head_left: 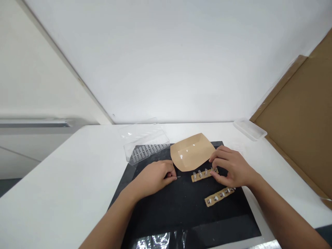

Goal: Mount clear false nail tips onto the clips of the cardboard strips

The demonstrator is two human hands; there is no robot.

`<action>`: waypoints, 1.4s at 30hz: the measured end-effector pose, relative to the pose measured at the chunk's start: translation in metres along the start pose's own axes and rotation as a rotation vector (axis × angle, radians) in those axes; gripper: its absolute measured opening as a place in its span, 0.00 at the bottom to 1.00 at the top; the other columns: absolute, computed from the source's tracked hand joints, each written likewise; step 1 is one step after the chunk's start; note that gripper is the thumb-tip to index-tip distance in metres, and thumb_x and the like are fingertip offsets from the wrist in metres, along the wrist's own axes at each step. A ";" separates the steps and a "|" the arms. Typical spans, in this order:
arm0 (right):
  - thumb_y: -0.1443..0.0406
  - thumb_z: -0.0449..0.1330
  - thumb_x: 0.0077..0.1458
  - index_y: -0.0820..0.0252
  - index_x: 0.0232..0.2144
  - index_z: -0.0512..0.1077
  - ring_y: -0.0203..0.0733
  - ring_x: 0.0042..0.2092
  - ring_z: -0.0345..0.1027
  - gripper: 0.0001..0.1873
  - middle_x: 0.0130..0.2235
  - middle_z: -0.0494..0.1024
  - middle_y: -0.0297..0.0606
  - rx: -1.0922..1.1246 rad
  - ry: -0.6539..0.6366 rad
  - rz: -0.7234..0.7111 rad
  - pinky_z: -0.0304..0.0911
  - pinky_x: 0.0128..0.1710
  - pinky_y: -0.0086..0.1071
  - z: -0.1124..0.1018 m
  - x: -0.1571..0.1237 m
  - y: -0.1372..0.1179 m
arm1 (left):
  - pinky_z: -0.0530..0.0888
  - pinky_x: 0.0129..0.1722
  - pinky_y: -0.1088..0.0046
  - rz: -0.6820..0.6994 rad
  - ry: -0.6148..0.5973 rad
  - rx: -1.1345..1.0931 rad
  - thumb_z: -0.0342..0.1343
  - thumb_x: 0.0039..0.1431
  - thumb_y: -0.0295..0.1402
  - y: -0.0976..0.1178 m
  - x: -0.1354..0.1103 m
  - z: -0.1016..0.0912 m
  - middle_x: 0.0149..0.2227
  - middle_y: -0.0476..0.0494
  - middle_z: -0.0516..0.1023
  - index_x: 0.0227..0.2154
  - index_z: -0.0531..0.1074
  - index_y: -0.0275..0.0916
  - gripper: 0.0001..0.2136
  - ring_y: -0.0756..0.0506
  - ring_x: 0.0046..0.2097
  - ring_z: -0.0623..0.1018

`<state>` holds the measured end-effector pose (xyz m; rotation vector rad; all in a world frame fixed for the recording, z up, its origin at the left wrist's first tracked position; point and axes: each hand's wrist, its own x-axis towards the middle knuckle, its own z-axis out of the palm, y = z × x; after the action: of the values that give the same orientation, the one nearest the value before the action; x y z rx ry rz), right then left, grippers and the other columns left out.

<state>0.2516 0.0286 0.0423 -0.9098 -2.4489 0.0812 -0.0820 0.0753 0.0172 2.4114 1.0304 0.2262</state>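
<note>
A white table (49,186) ran across the view, with a sheet of brown cardboard (293,117) standing beyond its far right corner and a black mat (186,221) lying on it. At the mat's far edge sat a curved tan paper tray (192,152) (its glossy patches caught the light), just beside a clear plastic case (147,140) holding rows of false nail tips (145,152), while a small clear plastic tub (250,129) stood off the mat on the table. Two cardboard strips studded with nail tips lay on the mat: the upper strip (201,176) and the lower strip (219,197). The right hand (233,169) arched over the upper strip's right end, its fingers (216,162) curled down, though whether they gripped it could not be told. The left hand (153,178) lay closed just left of that strip, its fingertips (171,174) pinched on a thin dark sliver (178,176).
</note>
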 end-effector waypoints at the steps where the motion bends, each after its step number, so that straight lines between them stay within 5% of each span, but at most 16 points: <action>1: 0.64 0.63 0.60 0.56 0.32 0.71 0.46 0.43 0.70 0.04 0.42 0.80 0.41 0.010 0.018 -0.010 0.68 0.41 0.39 0.000 0.000 0.000 | 0.68 0.35 0.72 -0.001 -0.001 0.013 0.59 0.64 0.32 -0.001 -0.002 -0.003 0.34 0.47 0.81 0.30 0.80 0.42 0.07 0.45 0.35 0.79; 9: 0.69 0.62 0.60 0.54 0.34 0.72 0.42 0.36 0.73 0.04 0.37 0.79 0.39 0.004 0.243 -0.046 0.67 0.34 0.35 0.007 -0.003 -0.004 | 0.66 0.25 0.77 0.004 0.044 -0.258 0.58 0.66 0.38 0.021 -0.020 -0.033 0.29 0.49 0.75 0.31 0.78 0.40 0.10 0.50 0.26 0.70; 11: 0.69 0.62 0.61 0.54 0.35 0.72 0.40 0.36 0.74 0.03 0.38 0.79 0.39 0.036 0.236 -0.055 0.67 0.33 0.33 0.012 -0.002 -0.009 | 0.65 0.24 0.78 0.086 0.066 -0.353 0.58 0.68 0.37 0.038 -0.017 -0.026 0.31 0.48 0.75 0.31 0.79 0.40 0.10 0.52 0.26 0.69; 18: 0.59 0.68 0.64 0.55 0.46 0.74 0.36 0.33 0.71 0.11 0.37 0.78 0.36 0.396 0.148 0.091 0.69 0.33 0.29 0.025 0.008 -0.042 | 0.70 0.28 0.74 0.221 0.491 -0.537 0.61 0.68 0.33 0.078 0.000 0.022 0.28 0.48 0.73 0.35 0.82 0.40 0.07 0.51 0.27 0.72; 22: 0.63 0.67 0.65 0.56 0.40 0.77 0.33 0.30 0.70 0.04 0.32 0.77 0.32 0.565 0.172 0.184 0.64 0.28 0.26 0.028 0.011 -0.047 | 0.71 0.29 0.74 0.271 0.588 -0.509 0.61 0.68 0.29 0.081 0.001 0.032 0.29 0.47 0.75 0.34 0.82 0.40 0.06 0.50 0.29 0.75; 30: 0.59 0.72 0.59 0.58 0.40 0.80 0.34 0.28 0.76 0.10 0.32 0.80 0.34 0.972 0.148 0.368 0.68 0.25 0.26 0.032 0.010 -0.039 | 0.75 0.31 0.74 0.380 0.855 -0.280 0.60 0.67 0.23 0.086 0.002 0.046 0.31 0.45 0.78 0.38 0.80 0.37 0.05 0.49 0.31 0.78; 37: 0.61 0.75 0.56 0.59 0.37 0.80 0.34 0.29 0.77 0.10 0.35 0.82 0.35 1.114 0.150 0.397 0.75 0.30 0.29 0.037 0.012 -0.035 | 0.75 0.30 0.74 0.444 0.880 0.056 0.61 0.66 0.21 0.085 0.002 0.054 0.32 0.44 0.80 0.37 0.76 0.35 0.04 0.49 0.31 0.79; 42: 0.63 0.73 0.58 0.58 0.32 0.77 0.35 0.30 0.78 0.09 0.36 0.80 0.34 1.162 0.210 0.349 0.77 0.31 0.31 0.039 0.009 -0.032 | 0.77 0.32 0.76 0.420 0.890 0.040 0.60 0.68 0.23 0.085 0.004 0.059 0.33 0.45 0.81 0.38 0.77 0.36 0.04 0.50 0.32 0.80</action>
<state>0.2072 0.0141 0.0198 -0.6910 -1.5651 1.2855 -0.0056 0.0056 0.0103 2.5545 0.8171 1.5310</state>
